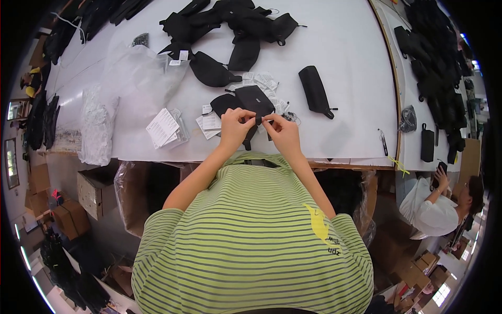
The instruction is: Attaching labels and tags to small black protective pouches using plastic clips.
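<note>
Both my hands meet at the near end of a black fabric pouch (253, 99) that lies on the white table. My left hand (236, 124) pinches a small black loop (258, 120) at the pouch's end, and my right hand (281, 132) grips the same loop from the other side with thumb and finger. What exactly sits between the fingertips is partly hidden. Printed white tags (210, 121) lie by my left hand, and more tags (261, 80) are spread behind the pouch. Thin dark cords (291, 117) lie just beyond my right hand.
A heap of black pouches (225, 21) covers the far middle. One long black pouch (314, 90) lies to the right. Clear plastic bags (151, 70) and a stack of printed cards (163, 127) are on the left. At the right, a person (436, 206) holds a phone beside another table.
</note>
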The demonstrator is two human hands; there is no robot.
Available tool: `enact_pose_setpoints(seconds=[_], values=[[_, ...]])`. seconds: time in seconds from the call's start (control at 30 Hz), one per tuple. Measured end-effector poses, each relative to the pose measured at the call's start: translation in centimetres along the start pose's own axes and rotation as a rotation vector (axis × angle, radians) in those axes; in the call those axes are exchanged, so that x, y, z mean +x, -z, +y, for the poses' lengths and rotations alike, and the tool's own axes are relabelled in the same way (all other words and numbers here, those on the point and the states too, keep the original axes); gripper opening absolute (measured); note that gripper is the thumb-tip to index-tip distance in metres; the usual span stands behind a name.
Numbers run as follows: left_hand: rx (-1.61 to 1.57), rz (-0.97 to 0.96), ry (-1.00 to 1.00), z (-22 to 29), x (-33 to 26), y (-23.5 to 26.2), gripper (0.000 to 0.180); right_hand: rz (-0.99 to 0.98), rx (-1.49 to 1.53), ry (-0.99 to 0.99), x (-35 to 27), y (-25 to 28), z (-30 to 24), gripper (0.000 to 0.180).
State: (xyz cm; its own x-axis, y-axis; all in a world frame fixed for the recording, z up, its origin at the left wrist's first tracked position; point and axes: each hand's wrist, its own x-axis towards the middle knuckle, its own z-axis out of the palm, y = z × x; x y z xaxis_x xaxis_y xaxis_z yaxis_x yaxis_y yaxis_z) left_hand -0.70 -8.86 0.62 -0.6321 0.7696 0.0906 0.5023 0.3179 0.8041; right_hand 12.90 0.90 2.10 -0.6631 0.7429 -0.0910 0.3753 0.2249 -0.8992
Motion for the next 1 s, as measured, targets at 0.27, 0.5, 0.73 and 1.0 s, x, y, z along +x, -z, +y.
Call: enact_pose_setpoints(seconds=[0.27, 0.5, 0.73, 1.0], values=[[-0.462, 0.014, 0.256, 0.6, -1.6, 1.5, 0.01, -0.108, 0.085, 0.023, 0.0, -0.5, -0.9, 0.013], [-1.043, 0.045, 0.347, 4.4, -1.4, 5.1, 0.013, -0.217, 0.791, -0.227, -0.1, 3.8, -3.0, 0.013], [-0.848, -0.058, 0.311, 6.6, -1.6, 4.7, 0.012, -0.143, 0.832, -0.142, -0.3, 2.8, -4.6, 0.012], [-0.581, -0.135, 0.28, 7.4, -1.7, 4.7, 0.011, -0.121, 0.765, -0.278, -0.7, 1.9, -4.7, 0.022]])
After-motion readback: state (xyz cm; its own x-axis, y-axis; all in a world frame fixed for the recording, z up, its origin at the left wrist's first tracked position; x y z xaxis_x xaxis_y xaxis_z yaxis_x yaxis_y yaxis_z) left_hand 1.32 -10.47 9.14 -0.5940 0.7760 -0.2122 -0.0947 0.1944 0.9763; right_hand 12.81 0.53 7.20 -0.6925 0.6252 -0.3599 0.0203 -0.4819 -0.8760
